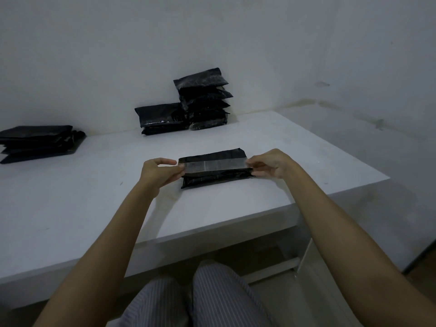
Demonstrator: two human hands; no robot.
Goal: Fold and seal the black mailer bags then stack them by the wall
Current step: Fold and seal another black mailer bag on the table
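A black mailer bag [215,178] lies folded on the white table [94,197], right in front of me. Its flap with a pale adhesive strip [214,165] stands up over the folded body. My left hand [160,171] pinches the flap's left end, and my right hand [269,164] pinches its right end. Against the wall stands a tall stack of sealed black bags [204,100], with a lower stack of sealed bags [161,118] beside it on the left.
A pile of flat black bags [39,142] lies at the far left of the table. The table's right edge and front edge are close to the bag. My striped trouser legs [195,300] show below the table front.
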